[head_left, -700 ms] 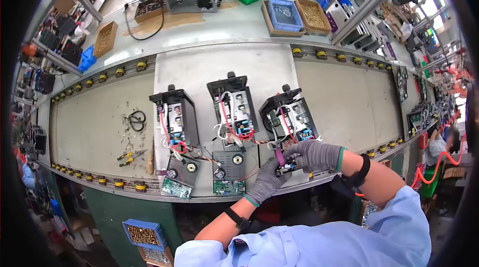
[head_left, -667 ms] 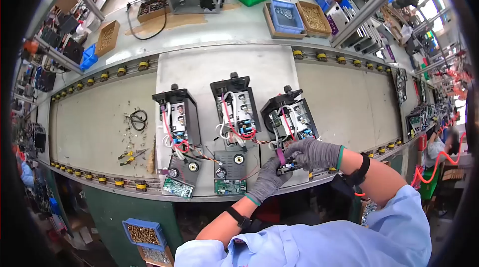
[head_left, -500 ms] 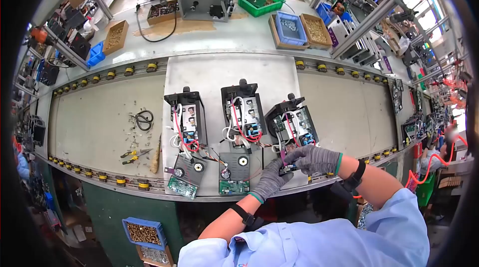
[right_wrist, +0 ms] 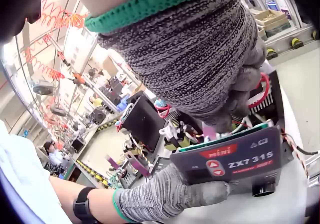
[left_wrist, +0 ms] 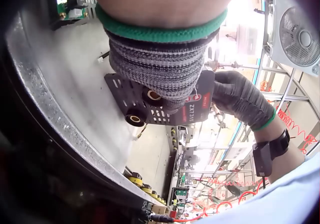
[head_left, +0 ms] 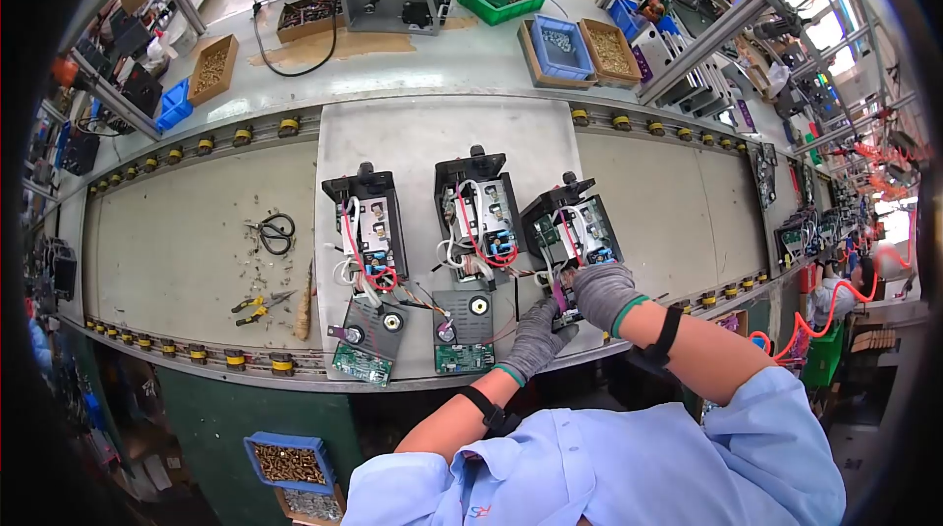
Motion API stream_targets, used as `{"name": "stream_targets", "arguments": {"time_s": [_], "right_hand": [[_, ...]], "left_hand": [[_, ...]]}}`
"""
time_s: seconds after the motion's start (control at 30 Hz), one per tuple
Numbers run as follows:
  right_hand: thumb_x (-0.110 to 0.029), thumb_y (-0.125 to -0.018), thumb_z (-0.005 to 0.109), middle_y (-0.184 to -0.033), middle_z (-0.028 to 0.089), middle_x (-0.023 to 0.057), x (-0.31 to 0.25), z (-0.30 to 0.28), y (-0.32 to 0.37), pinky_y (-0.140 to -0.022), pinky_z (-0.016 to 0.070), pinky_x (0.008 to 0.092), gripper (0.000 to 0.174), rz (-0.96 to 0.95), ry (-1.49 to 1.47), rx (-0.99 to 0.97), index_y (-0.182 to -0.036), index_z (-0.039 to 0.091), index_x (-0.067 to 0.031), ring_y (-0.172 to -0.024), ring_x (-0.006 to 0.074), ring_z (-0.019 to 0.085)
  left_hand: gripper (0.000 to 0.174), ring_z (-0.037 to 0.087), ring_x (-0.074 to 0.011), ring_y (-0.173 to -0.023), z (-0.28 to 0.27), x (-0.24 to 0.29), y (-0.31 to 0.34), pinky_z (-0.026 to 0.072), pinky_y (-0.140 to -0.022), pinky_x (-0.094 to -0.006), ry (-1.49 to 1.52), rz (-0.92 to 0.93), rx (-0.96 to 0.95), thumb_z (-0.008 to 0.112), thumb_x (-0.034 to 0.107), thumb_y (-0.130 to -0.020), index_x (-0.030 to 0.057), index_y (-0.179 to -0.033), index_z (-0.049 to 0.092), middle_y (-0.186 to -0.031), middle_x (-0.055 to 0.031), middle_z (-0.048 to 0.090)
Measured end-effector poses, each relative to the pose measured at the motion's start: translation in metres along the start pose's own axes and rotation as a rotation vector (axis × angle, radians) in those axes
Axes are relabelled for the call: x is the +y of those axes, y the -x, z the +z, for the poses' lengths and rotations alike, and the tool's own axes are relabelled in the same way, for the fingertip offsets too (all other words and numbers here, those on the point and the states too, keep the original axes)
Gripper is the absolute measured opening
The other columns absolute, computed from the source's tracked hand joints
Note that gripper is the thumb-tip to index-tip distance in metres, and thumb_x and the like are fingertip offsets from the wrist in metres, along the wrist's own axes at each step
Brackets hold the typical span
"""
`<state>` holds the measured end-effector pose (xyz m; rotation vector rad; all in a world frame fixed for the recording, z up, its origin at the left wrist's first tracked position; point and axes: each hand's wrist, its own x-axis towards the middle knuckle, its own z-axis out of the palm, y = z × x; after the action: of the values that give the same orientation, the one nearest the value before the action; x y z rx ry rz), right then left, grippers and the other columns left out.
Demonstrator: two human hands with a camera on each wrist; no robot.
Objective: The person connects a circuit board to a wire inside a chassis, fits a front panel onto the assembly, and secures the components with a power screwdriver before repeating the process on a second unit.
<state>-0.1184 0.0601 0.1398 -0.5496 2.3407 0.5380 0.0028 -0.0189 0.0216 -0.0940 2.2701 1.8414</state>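
Observation:
A dark front panel (right_wrist: 235, 159) marked ZX7 315 stands tilted up near the table's front edge, a green circuit board behind its top. My gloved left hand (head_left: 538, 339) grips it from below, its thumb across the printed face in the right wrist view. My right hand (head_left: 604, 295), gloved too, reaches over the panel. Its curled fingers pinch at thin wires (right_wrist: 245, 123) by the board; the fingertips are partly hidden. Beyond the hands sits the right-hand black housing (head_left: 575, 226) with red and white wires. A purple strip (head_left: 560, 290) shows beside the right fingers.
Two more black housings (head_left: 368, 221) (head_left: 476, 207) stand on the pale board (head_left: 530, 128), their wired panels (head_left: 373, 332) (head_left: 464, 330) lying in front. Scissors (head_left: 275, 233), yellow-handled pliers (head_left: 260, 306) and scraps lie left. Bins of small parts (head_left: 562, 47) line the back bench.
Both hands have shifted slightly away from the body with the panel, which is tipped up more. My right hand has turned at the wrist and come over the panel's top. The head view has shifted.

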Motion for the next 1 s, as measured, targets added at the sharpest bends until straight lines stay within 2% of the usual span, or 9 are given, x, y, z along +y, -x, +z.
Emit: {"name": "stream_targets", "arguments": {"time_s": [0.13, 0.17, 0.3, 0.63, 0.73, 0.8, 0.83, 0.9, 1.0], "right_hand": [[-0.029, -0.085, 0.069, -0.099, 0.076, 0.0133, 0.0, -0.031, 0.012, -0.078, 0.0581, 0.045, 0.025, 0.015, 0.055, -0.122, -0.101, 0.076, -0.011, -0.093, 0.0304, 0.074], [-0.034, -0.092, 0.065, -0.105, 0.075, 0.013, 0.004, -0.021, 0.006, -0.082, 0.0579, 0.0452, 0.031, 0.006, 0.0, -0.128, -0.109, 0.073, -0.0098, -0.099, 0.0308, 0.072], [-0.044, -0.091, 0.064, -0.1, 0.074, 0.0156, 0.013, -0.017, 0.019, -0.081, 0.0563, 0.046, 0.039, -0.024, -0.022, -0.056, -0.108, 0.074, -0.0101, -0.096, 0.0328, 0.072], [-0.039, -0.09, 0.064, -0.097, 0.074, 0.0145, 0.023, 0.012, 0.015, -0.081, 0.056, 0.0464, 0.033, 0.042, -0.136, 0.033, -0.104, 0.074, -0.0106, -0.092, 0.0346, 0.071], [-0.032, -0.088, 0.069, -0.09, 0.074, 0.0125, 0.04, 0.028, 0.028, -0.078, 0.0565, 0.041, 0.028, -0.015, -0.427, 0.181, -0.102, 0.074, -0.0076, -0.085, 0.0274, 0.072], [-0.023, -0.086, 0.073, -0.082, 0.072, 0.0079, 0.053, 0.037, 0.038, -0.073, 0.0559, 0.0336, 0.023, -0.137, -1.0, 0.279, -0.099, 0.073, -0.0037, -0.077, 0.0164, 0.069], [-0.023, -0.086, 0.073, -0.082, 0.072, 0.0079, 0.057, 0.045, 0.043, -0.073, 0.0559, 0.0336, 0.023, -0.135, -1.004, 0.281, -0.099, 0.073, -0.0037, -0.077, 0.0164, 0.069], [-0.015, -0.084, 0.075, -0.078, 0.07, 0.0038, 0.065, 0.057, 0.049, -0.07, 0.0545, 0.0287, 0.02, -0.137, -1.366, 0.298, -0.099, 0.073, -0.0016, -0.074, 0.0099, 0.065], [-0.017, -0.085, 0.076, -0.082, 0.071, 0.0033, 0.078, 0.059, 0.045, -0.071, 0.0544, 0.0281, 0.022, -0.067, -1.299, 0.096, -0.101, 0.074, -0.0013, -0.076, 0.0098, 0.065]], "left_hand": [[0.049, 0.067, -0.034, -0.103, -0.005, -0.002, -0.001, 0.0534, -0.09, -0.0419, -0.023, 0.048, 0.014, 0.08, 0.019, -0.081, 0.0062, -0.124, 0.062, -0.113, -0.0171, 0.066], [0.049, 0.067, -0.0344, -0.104, -0.005, -0.004, -0.002, 0.0532, -0.091, -0.0423, -0.003, 0.031, -0.019, 0.08, 0.021, -0.081, 0.0065, -0.125, 0.062, -0.113, -0.0173, 0.066], [0.05, 0.067, -0.0356, -0.104, -0.01, -0.005, -0.002, 0.0528, -0.092, -0.0424, -0.068, 0.022, -0.051, 0.08, 0.024, -0.081, 0.0066, -0.125, 0.063, -0.114, -0.018, 0.067], [0.051, 0.068, -0.0358, -0.102, -0.025, 0.008, -0.002, 0.0532, -0.09, -0.0435, -0.06, 0.008, -0.126, 0.081, 0.028, -0.081, 0.0063, -0.124, 0.064, -0.11, -0.0183, 0.069], [0.052, 0.067, -0.035, -0.103, -0.028, 0.009, -0.002, 0.0529, -0.091, -0.0428, -0.024, -0.008, -0.145, 0.08, 0.029, -0.082, 0.0062, -0.125, 0.064, -0.113, -0.0184, 0.069], [0.054, 0.067, -0.0344, -0.106, -0.029, 0.013, -0.003, 0.0522, -0.093, -0.0422, 0.006, 0.024, -0.119, 0.08, 0.029, -0.083, 0.0067, -0.129, 0.062, -0.116, -0.0183, 0.069], [0.054, 0.067, -0.0344, -0.106, -0.031, 0.016, -0.002, 0.0522, -0.093, -0.0422, 0.002, 0.025, -0.123, 0.08, 0.029, -0.083, 0.0067, -0.129, 0.062, -0.116, -0.0183, 0.069], [0.056, 0.066, -0.0346, -0.109, -0.035, 0.024, -0.002, 0.0515, -0.095, -0.0419, -0.041, -0.038, -0.16, 0.079, 0.03, -0.084, 0.0072, -0.132, 0.061, -0.119, -0.0181, 0.068], [0.055, 0.066, -0.035, -0.11, -0.03, 0.023, -0.003, 0.0513, -0.095, -0.0423, -0.097, -0.019, -0.135, 0.078, 0.032, -0.085, 0.008, -0.132, 0.061, -0.118, -0.0183, 0.068]]}}
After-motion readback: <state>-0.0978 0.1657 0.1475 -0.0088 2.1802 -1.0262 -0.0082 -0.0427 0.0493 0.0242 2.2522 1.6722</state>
